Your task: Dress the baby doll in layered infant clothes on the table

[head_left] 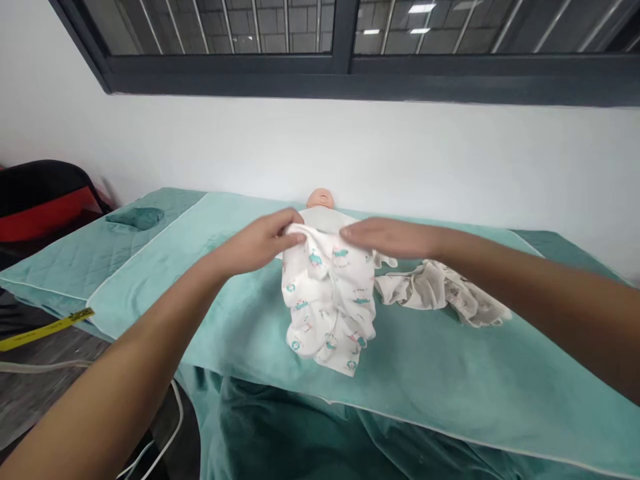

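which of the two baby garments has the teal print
The white garment pinched by the left hand; the crumpled garment to its right is grey-patterned.

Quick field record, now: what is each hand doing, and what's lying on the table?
left hand: fingers curled, pinching the top edge of the printed garment
right hand: flat, fingers straight, resting on the garment's top
doll: only its head shows, beyond the garment
grey cloth: crumpled, right of the garment
teal sheet: covers the table
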Tool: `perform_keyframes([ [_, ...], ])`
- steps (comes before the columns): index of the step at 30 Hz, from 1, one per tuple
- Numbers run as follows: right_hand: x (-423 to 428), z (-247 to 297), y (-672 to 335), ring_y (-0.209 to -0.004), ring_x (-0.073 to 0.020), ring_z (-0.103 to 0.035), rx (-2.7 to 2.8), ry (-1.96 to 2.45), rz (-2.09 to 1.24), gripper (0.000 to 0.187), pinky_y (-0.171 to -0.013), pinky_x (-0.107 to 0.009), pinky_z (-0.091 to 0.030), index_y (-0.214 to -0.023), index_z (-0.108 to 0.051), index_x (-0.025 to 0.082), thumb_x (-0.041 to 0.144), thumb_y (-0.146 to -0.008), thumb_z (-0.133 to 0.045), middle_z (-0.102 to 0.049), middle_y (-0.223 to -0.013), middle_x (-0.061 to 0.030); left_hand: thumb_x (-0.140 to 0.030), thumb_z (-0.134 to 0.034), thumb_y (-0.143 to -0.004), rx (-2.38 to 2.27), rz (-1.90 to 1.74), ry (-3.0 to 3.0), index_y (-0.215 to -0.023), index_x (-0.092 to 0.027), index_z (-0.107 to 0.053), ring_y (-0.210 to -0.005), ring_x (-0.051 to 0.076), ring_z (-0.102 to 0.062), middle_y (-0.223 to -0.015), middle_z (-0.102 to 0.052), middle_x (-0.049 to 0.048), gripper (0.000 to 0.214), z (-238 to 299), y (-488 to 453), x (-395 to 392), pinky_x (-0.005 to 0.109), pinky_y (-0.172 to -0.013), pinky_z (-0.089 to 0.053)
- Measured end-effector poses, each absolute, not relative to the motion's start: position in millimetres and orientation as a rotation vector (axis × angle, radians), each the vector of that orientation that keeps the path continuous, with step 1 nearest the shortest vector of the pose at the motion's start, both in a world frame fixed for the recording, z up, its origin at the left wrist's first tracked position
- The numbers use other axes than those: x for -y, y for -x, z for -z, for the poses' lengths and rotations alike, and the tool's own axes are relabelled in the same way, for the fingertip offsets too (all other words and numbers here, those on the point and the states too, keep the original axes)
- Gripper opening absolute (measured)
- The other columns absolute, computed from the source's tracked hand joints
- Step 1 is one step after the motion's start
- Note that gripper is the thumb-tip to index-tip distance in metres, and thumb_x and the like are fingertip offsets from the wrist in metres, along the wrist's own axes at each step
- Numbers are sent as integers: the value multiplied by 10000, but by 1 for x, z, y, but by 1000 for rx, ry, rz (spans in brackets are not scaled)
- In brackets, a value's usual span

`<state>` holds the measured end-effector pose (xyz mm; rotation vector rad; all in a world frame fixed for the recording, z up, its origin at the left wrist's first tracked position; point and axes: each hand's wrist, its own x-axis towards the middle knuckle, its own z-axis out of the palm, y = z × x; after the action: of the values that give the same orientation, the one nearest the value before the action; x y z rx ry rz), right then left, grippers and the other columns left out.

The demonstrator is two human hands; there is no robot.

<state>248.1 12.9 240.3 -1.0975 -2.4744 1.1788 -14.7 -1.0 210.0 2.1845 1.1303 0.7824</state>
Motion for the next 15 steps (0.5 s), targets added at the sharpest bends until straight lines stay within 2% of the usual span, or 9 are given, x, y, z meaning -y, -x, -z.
perform_keyframes([
  [3,-13,-259,-241,-714,-149,-546,2237,1005,-1155,349,-621,-277,-394,-839,-633,201,548,-872,-629,-617,-798,-17,-373,-552,-896,-1280,-1053,-2320,-992,-212,-591,-792,161,-577,-900,-636,8,192,-227,11,2,275,-702,-444],
  [7,-12,-273,-229,-612,-108,-471,2127,852,-965,274,-553,-247,-342,-764,-552,206,399,-830,-735,-513,-662,39,-243,-530,-880,-1442,-1175,-2639,-1015,-237,-624,-962,219,-609,-993,-665,33,164,-244,1,1,347,-841,-445],
  [12,-9,-294,-229,-648,-100,-487,2361,778,-445,281,-614,-244,-352,-688,-576,189,364,-840,-734,-490,-635,50,-186,-555,-870,-1854,-1205,-2746,-888,-226,-583,-998,282,-582,-923,-636,63,52,-254,3,-3,447,-892,-411],
  [15,-8,-307,-230,-663,-91,-483,2404,726,-182,289,-644,-243,-356,-675,-579,184,356,-844,-737,-487,-629,58,-179,-620,-845,-1863,-1404,-2636,-841,-226,-526,-1011,270,-543,-947,-605,60,105,-260,4,-1,437,-892,-406],
])
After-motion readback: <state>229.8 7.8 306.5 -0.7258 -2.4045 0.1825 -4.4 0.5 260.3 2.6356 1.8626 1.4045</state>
